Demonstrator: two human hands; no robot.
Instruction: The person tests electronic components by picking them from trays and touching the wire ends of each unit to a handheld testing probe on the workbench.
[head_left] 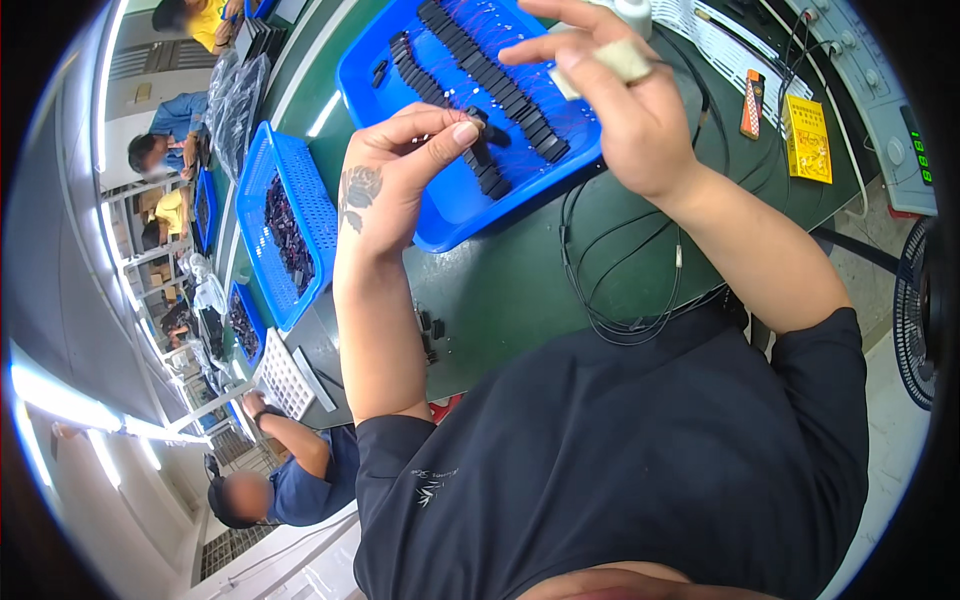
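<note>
The left hand (395, 170) pinched a small black plastic part (478, 118) between thumb and forefinger, its grip closed on it above the near edge of a blue tray (455, 205) on the green table (510, 280). The right hand (625, 100) held a pale cloth pad (620, 60) in a closed grip just beside it. Rows of black parts (480, 70) lay in the tray. A blue basket (300, 190) of dark pieces stood toward the table's left edge.
</note>
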